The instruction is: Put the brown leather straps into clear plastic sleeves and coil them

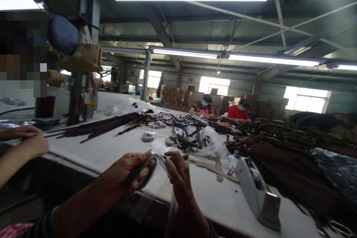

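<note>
Above the near edge of the white table, my left hand [136, 171] pinches a clear plastic bag [160, 161] between thumb and fingers. Something dark and coiled shows in or behind the plastic at the left palm, too dim to name. My right hand [180, 173] grips the bag's other side, its fingers close to the left fingertips. Part of the plastic hangs down beside the right wrist. Beyond the hands, a coiled grey strap in plastic [147, 137] lies on the table.
A grey tape dispenser [259, 193] stands to the right, near beige strips [219, 169]. Dark straps [97, 124], crumpled plastic [213, 143] and brown material [295, 178] cover parts of the table [80, 154]. Another person's hands [25, 147] are at left; two people sit across.
</note>
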Action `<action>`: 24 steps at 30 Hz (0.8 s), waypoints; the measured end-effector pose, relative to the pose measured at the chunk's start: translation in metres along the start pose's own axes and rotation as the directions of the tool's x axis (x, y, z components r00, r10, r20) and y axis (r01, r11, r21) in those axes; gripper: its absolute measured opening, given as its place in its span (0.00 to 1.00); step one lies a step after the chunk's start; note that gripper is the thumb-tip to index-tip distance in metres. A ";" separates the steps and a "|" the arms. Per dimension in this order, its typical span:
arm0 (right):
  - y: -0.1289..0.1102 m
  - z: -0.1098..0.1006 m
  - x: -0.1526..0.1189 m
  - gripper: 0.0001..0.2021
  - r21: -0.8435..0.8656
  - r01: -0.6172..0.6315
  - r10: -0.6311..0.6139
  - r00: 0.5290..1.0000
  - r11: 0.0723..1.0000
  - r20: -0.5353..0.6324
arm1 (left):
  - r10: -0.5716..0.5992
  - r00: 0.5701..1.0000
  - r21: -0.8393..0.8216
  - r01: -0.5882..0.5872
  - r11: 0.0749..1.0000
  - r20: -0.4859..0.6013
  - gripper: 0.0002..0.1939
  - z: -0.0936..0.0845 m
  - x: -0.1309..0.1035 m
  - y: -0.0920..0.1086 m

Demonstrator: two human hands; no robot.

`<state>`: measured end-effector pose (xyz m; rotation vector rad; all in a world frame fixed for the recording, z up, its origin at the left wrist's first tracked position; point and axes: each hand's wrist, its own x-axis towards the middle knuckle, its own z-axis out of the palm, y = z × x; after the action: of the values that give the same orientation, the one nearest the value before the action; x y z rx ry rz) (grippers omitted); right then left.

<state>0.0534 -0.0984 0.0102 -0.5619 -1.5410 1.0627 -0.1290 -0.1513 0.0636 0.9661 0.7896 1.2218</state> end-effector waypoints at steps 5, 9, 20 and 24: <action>0.018 -0.014 -0.002 0.12 -0.437 0.529 -0.509 0.843 0.728 0.172 | -0.102 0.994 -0.045 0.104 0.994 0.031 0.24 0.010 -0.024 -0.017; 0.048 0.010 -0.015 0.16 -0.399 0.449 -0.467 0.882 0.800 0.056 | -0.063 0.998 -0.102 0.060 0.993 -0.026 0.23 0.017 -0.023 -0.020; 0.039 -0.012 0.004 0.15 -0.520 0.356 -0.490 0.860 0.776 -0.143 | -0.088 0.990 0.012 0.089 0.996 -0.111 0.26 0.031 -0.021 -0.027; 0.055 -0.001 -0.012 0.15 -0.358 0.298 -0.373 0.914 0.885 -0.160 | -0.044 0.997 0.006 0.045 0.999 -0.067 0.22 0.037 -0.019 -0.018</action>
<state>0.0466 -0.0821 -0.0430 -0.5889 -1.5503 0.4595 -0.0924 -0.1770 0.0616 0.9123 0.8647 1.2187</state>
